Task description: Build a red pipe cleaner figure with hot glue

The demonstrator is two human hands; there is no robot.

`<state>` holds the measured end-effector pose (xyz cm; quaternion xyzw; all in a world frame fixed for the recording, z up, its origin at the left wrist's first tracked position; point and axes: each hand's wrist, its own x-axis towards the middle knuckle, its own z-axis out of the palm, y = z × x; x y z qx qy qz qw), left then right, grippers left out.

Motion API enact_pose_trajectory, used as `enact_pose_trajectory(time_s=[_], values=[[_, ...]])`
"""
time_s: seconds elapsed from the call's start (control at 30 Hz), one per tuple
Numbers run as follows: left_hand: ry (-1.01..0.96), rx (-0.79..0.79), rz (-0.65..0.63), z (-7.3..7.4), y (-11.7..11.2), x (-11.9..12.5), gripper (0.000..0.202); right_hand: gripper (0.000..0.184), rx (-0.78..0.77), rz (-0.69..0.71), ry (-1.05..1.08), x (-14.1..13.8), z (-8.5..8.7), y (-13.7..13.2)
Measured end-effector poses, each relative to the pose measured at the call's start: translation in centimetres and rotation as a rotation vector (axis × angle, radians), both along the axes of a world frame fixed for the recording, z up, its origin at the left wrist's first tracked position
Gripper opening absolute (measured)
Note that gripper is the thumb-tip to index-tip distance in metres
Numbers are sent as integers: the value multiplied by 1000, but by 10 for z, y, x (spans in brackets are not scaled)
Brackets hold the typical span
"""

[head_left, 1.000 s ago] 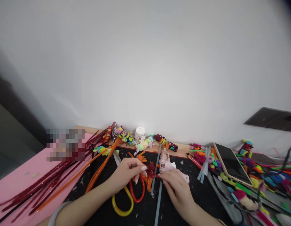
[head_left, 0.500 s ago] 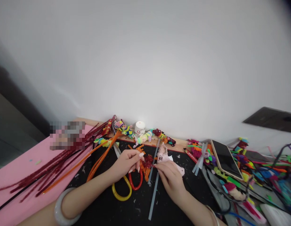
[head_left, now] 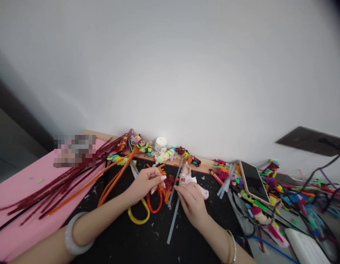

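Note:
My left hand [head_left: 145, 182] and my right hand [head_left: 190, 198] meet over a black mat [head_left: 131, 242], both pinching a small red glittery pipe-cleaner piece [head_left: 169, 182] between their fingertips. Under the hands lie scissors with a yellow and a red handle [head_left: 142, 212], orange pipe-cleaner bits [head_left: 161, 170] and clear glue sticks [head_left: 172, 220]. A pink glue gun [head_left: 188, 178] rests just behind my right hand. A pale bangle sits on my left wrist.
Red glittery and orange pipe cleaners [head_left: 62, 187] fan out over a pink sheet [head_left: 18, 190] at left. Small colourful figures and a white jar [head_left: 160, 145] line the wall. A phone [head_left: 252, 176] and a heap of coloured craft pieces [head_left: 291, 201] fill the right.
The view has tilted down and shifted right, showing more of both forearms. Both hands keep pinching the red piece, working it with small finger movements.

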<state>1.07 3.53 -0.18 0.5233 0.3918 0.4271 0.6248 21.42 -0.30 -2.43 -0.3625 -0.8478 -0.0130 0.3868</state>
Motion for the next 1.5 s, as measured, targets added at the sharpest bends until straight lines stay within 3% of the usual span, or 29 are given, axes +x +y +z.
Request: enact_pose_trajectory(time_s=[0.43, 0.63, 0.83, 1.03, 1.2, 1.33, 1.5], values=[[-7, -21, 42, -9, -3, 1, 40, 26, -20, -63, -35, 2, -2, -1], [9, -4, 43, -12, -3, 3, 34, 28, -38, -90, -14, 1, -1, -1], [18, 49, 4, -11, -3, 4, 18, 30, -50, -45, 71, 2, 6, -3], [81, 90, -113, -5, -8, 0, 21, 29, -99, 45, 59, -2, 15, -12], [213, 192, -196, 2, -14, -6, 20, 26, -109, 28, 18, -3, 18, -19], [244, 140, -225, 3, -17, -7, 12, 26, -107, 22, 12, -2, 18, -21], [86, -14, -259, -3, -15, -7, 10, 27, -78, -16, 25, -2, 19, -21]])
